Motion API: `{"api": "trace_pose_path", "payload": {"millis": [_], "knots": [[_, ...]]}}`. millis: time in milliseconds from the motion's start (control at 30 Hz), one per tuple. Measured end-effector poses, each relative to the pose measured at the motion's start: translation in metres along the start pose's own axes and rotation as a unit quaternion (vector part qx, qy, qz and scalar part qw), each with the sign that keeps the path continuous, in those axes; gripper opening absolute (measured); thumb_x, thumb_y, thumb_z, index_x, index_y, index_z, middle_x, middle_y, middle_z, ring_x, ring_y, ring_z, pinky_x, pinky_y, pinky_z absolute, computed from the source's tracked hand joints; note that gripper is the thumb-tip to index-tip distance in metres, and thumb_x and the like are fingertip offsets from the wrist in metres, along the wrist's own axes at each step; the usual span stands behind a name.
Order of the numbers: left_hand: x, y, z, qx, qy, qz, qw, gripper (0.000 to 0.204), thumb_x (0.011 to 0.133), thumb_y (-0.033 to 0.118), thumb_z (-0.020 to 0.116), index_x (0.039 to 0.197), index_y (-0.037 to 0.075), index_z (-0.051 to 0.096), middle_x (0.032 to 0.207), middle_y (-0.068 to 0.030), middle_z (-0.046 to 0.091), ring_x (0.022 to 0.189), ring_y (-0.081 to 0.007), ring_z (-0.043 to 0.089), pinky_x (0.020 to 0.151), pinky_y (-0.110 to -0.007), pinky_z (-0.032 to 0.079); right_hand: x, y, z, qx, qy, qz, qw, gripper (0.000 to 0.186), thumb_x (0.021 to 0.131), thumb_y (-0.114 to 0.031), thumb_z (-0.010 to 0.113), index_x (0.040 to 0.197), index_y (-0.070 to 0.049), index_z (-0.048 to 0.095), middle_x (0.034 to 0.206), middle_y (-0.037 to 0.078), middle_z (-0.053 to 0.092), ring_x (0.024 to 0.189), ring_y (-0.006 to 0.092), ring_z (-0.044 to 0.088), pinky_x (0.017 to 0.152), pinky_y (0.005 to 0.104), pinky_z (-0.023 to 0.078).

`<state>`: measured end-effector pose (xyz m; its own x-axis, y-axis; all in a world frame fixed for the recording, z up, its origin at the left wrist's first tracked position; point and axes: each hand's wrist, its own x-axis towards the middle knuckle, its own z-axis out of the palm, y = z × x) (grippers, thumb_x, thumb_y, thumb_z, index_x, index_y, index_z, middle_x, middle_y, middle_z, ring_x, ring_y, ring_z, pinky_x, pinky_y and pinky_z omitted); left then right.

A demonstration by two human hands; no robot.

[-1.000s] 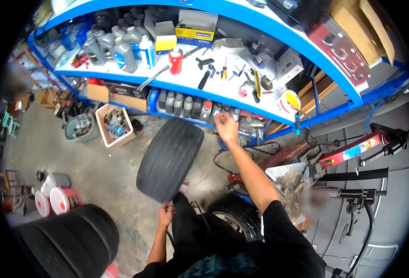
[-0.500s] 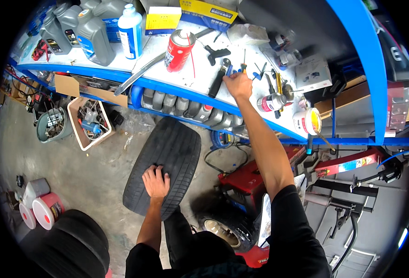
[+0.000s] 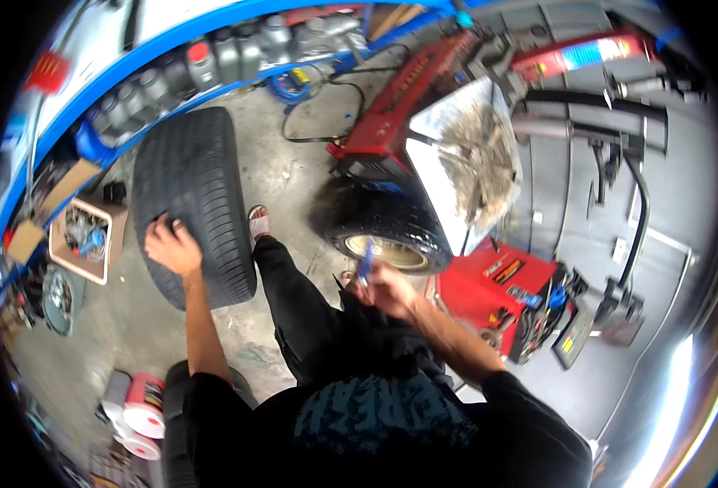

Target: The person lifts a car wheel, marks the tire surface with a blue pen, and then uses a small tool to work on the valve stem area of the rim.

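A black tyre stands on the floor at my left, its tread facing up toward me. My left hand lies on that tread with its fingers spread. In front of my body, my right hand is closed around a slim blue tool; motion blur hides its exact kind. Beyond that hand, a second tyre with a pale rim is by a red machine.
A blue-edged workbench with grey bottles beneath it curves along the far left. A bin of metal parts and red-and-white buckets stand at left. A dirty white-edged tray rests at the red machine.
My right hand has left the tools on the bench and come back toward my body with the blue tool. My left hand stays on the tyre. The view has swung right.
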<state>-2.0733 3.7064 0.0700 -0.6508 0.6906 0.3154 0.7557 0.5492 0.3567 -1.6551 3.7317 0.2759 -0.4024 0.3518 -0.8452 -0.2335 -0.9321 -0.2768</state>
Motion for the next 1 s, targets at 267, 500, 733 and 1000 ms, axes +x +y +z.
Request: {"api": "trace_pose_path", "payload": {"millis": [267,500,733,1000], "knots": [[-0.165,0.205,-0.040,-0.278,-0.203,0.172,0.923,0.024,0.086,0.002,0.063,0.110,0.002,0.067,0.104,-0.0157,0.065,0.102,-0.0354,0.060,0.094,-0.044,0.047,-0.179,0.150,-0.270,0.225,0.074,-0.117,0.965,0.038,0.088,-0.003,0.070,0.122,-0.012,0.055,0.095,0.010,0.066,0.081,0.0219,0.067,0.060,0.0306,0.051],[-0.485,0.470,-0.014,-0.302,-0.423,0.417,0.746,0.058,0.084,0.021,0.073,0.139,0.011,0.061,0.143,-0.0188,0.053,0.134,-0.0399,0.050,0.112,-0.053,0.042,-0.211,0.180,-0.485,0.134,0.033,-0.161,0.977,0.026,0.087,0.001,0.075,0.106,-0.008,0.060,0.101,0.013,0.070,0.083,0.0224,0.073,0.060,0.0293,0.055],[-0.592,0.568,0.073,-0.187,-0.304,0.459,0.814,0.054,0.087,0.035,0.070,0.132,0.006,0.064,0.135,-0.0204,0.058,0.125,-0.0416,0.053,0.114,-0.054,0.038,-0.278,0.192,-0.649,0.027,0.168,-0.161,0.972,0.016,0.091,-0.003,0.071,0.099,-0.008,0.058,0.082,0.007,0.069,0.072,0.0150,0.070,0.059,0.0273,0.053],[-0.602,0.571,0.084,-0.193,-0.276,0.466,0.818,0.057,0.081,0.039,0.076,0.127,0.008,0.065,0.131,-0.0157,0.059,0.122,-0.0383,0.054,0.107,-0.051,0.042,-0.242,0.209,-0.672,0.133,0.179,-0.174,0.959,0.012,0.092,-0.006,0.065,0.103,-0.003,0.063,0.083,0.007,0.066,0.073,0.0161,0.065,0.064,0.0293,0.050]]}}
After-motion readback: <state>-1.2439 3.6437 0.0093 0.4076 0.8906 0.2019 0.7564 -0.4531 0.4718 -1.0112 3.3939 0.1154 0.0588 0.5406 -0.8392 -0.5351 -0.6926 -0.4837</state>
